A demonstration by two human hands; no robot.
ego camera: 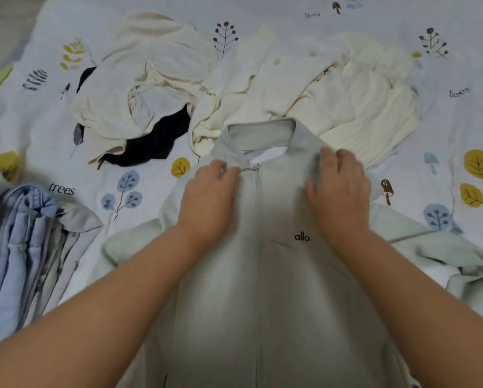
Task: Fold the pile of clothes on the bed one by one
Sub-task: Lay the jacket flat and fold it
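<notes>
The left hand (209, 197) pinches the zip pull (252, 168) of the pale green jacket (262, 275), which lies flat, front up, on the near middle of the bed (458, 121). The right hand (339, 189) grips its shoulder fabric. Cream clothes (262, 88) are heaped beyond; blue garments (24, 233) lie left.
</notes>
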